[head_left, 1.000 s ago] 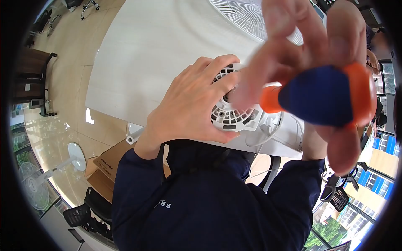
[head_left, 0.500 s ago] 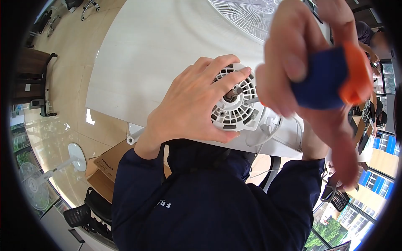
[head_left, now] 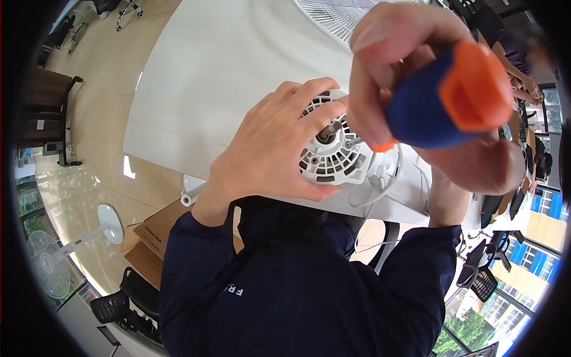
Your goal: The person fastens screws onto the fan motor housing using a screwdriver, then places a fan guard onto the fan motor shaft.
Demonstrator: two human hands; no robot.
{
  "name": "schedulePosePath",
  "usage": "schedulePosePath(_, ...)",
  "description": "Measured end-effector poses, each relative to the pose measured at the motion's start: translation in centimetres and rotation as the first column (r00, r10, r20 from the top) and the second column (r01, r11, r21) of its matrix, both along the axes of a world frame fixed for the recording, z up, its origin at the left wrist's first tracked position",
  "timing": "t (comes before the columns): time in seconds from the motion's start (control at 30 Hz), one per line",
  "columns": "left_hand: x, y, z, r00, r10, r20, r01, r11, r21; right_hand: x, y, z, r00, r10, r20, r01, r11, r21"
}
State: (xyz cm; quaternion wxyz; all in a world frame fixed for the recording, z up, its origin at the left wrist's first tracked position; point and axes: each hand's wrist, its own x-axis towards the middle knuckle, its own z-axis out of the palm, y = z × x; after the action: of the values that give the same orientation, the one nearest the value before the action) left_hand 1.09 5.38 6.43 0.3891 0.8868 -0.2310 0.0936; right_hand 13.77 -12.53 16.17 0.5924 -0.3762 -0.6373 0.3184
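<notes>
A round white slotted motor housing (head_left: 342, 160) with a metal shaft in its centre stands at the near edge of the white table (head_left: 196, 89). My left hand (head_left: 276, 140) is wrapped round the left side of the housing, its fingers over the top and its thumb below. Close to the camera, my right hand (head_left: 416, 77) grips a blue and orange screwdriver (head_left: 422, 101). The screwdriver's metal shank points down-left to the housing, just right of the central shaft. Where the tip sits in the housing is too small to tell.
A white wire fan guard (head_left: 333, 21) lies at the table's far side. White cable (head_left: 389, 190) loops right of the housing. Below left are an open cardboard box (head_left: 148, 238) and a standing fan (head_left: 59, 256). Another person's arm (head_left: 517, 71) shows at the upper right.
My right hand has turned round the screwdriver handle, its fingers closing in and the handle's orange end tipping towards the camera. My left hand and the housing have stayed in place.
</notes>
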Motion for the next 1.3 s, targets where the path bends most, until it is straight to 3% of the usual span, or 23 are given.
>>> schedulePosePath(0.1,-0.4,0.0,0.2,0.999,0.008,-0.054,-0.01,1.0,-0.027,-0.3,0.2,-0.2,1.0,-0.006,0.006,0.006,1.0,0.012)
schedulePosePath(0.17,0.0,0.0,0.6,0.998,0.045,0.04,-0.046,0.999,0.021,-0.8,0.0,-0.3,1.0,-0.03,0.002,0.03,0.999,0.026)
schedulePosePath(0.2,0.0,-0.3,-0.2,0.989,0.059,0.136,-0.054,0.998,-0.037,-1.1,0.0,-0.4,0.999,-0.051,-0.007,0.051,0.998,0.03)
schedulePosePath(0.43,0.2,-0.3,-0.7,0.995,0.05,0.086,-0.059,0.992,0.11,-1.3,-1.3,0.3,0.953,-0.211,-0.217,0.219,0.976,0.011)
schedulePosePath(0.47,0.0,-0.3,-0.2,0.998,0.042,0.052,-0.044,0.998,0.039,-1.2,-1.7,0.6,0.955,-0.197,-0.221,0.206,0.978,0.016)
schedulePosePath(0.67,0.0,-0.3,-0.1,0.999,0.043,0.013,-0.043,0.999,0.019,-0.8,-6.4,4.3,0.937,-0.256,-0.239,0.262,0.965,-0.005)
schedulePosePath(0.7,0.0,-0.3,-0.1,0.999,0.026,0.02,-0.026,1.0,0.005,-1.3,-7.7,5.1,0.87,-0.489,-0.058,0.481,0.869,-0.111)
schedulePosePath(0.77,0.1,-0.2,-0.1,0.999,0.03,0.028,-0.03,1.0,0.004,-2.6,-9.9,6.6,0.528,-0.774,0.349,0.848,0.499,-0.177)
schedulePosePath(0.83,0.2,-0.2,0.2,1.0,0.007,0.027,-0.006,1.0,-0.011,-4.1,-9.0,5.3,0.139,-0.685,0.715,0.987,0.152,-0.046)
schedulePosePath(0.9,0.2,-0.3,0.1,0.999,0.031,0.011,-0.031,0.999,0.03,-2.4,-11.4,2.0,0.123,-0.606,0.786,0.991,0.032,-0.13)
schedulePosePath(0.97,0.3,-0.3,0.1,1.0,0.019,0.007,-0.019,1.0,0.018,-0.3,-15.2,-2.0,0.191,-0.482,0.855,0.952,-0.119,-0.281)
schedulePosePath(1.03,0.3,-0.2,0.0,1.0,0.022,0.013,-0.022,1.0,0.016,1.4,-20.1,-6.6,0.175,-0.28,0.944,0.932,-0.261,-0.251)
schedulePosePath(1.1,0.5,-0.3,-0.1,1.0,0.011,0.026,-0.011,1.0,0.001,2.0,-23.1,-9.7,0.226,-0.266,0.937,0.849,-0.417,-0.323)
schedulePosePath(1.2,0.5,-0.4,0.1,0.999,0.023,0.026,-0.023,1.0,0.0,1.5,-25.4,-12.8,0.17,-0.33,0.929,0.834,-0.454,-0.314)
schedulePosePath(1.3,0.5,-0.4,0.1,1.0,0.026,0.013,-0.027,1.0,0.007,1.1,-25.0,-13.6,0.193,-0.398,0.897,0.797,-0.47,-0.38)
